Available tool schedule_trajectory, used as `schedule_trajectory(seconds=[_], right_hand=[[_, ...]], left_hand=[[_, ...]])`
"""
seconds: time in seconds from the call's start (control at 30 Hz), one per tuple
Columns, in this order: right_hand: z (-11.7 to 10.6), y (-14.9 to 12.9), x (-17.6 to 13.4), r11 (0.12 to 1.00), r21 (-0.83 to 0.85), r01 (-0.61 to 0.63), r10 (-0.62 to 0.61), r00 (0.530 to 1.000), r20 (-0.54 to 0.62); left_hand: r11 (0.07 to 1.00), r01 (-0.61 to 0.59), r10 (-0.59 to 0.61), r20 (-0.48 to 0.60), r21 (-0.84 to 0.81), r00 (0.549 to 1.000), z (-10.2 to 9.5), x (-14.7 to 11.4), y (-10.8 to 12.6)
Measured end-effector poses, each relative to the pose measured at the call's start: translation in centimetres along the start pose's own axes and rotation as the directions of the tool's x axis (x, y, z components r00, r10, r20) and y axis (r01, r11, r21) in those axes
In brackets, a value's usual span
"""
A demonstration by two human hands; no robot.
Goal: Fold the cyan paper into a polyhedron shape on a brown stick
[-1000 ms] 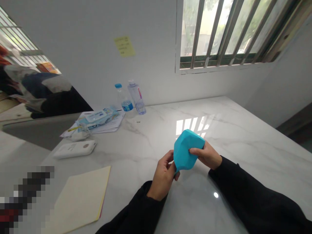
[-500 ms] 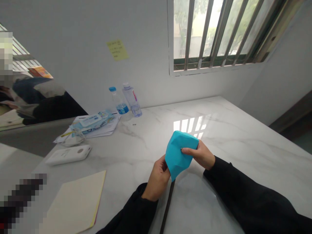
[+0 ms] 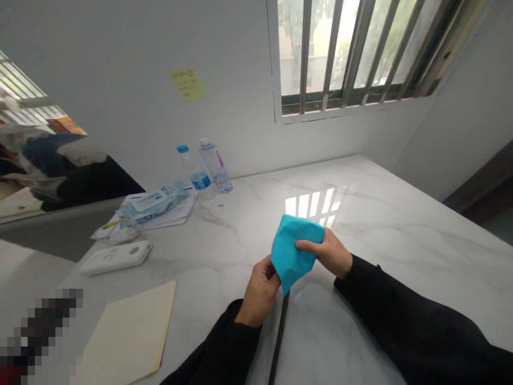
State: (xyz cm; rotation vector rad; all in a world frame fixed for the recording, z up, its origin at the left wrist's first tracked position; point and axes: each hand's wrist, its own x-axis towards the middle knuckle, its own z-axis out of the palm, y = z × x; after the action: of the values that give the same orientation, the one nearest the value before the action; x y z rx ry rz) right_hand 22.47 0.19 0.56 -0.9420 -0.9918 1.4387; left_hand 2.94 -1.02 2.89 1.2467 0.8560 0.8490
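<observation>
A folded piece of bright blue paper [image 3: 294, 246] is held up above the marble-patterned table [image 3: 224, 289]. My right hand [image 3: 331, 251] pinches its right side, with the thumb lying across the front and the fingers behind. My left hand [image 3: 262, 291] grips the lower left edge, its fingers curled and partly hidden behind the paper. The paper is creased and comes to a point at the bottom. Below that point a dark strip [image 3: 279, 337] runs along the table towards me, between my two forearms.
To the left lies a cream paper pad [image 3: 128, 337]. Beyond it are a white power bank [image 3: 116, 258], a blue wipes pack [image 3: 154, 202] on papers [image 3: 182, 214], a blue-capped bottle [image 3: 196, 171] and a clear bottle [image 3: 216, 166]. A yellow sticky note [image 3: 188, 85] is on the wall.
The view has shifted slightly. Both hands keep their hold on the blue paper, which looks almost the same in shape and place.
</observation>
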Motion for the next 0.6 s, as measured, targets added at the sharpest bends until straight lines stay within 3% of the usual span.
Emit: schedule_trajectory(seconds=[0.33,0.6], right_hand=[[0.3,-0.1,-0.2,0.999,0.048,0.001,-0.003,0.999,0.04],[1.2,-0.4,-0.4,0.983,0.173,-0.056,0.047,0.997,0.054]], left_hand=[[1.0,-0.004,0.004,0.035,-0.006,0.999,-0.5,0.0,-1.0],[0.984,0.065,-0.06,0.035,-0.167,0.998,-0.4,0.1,-2.2]])
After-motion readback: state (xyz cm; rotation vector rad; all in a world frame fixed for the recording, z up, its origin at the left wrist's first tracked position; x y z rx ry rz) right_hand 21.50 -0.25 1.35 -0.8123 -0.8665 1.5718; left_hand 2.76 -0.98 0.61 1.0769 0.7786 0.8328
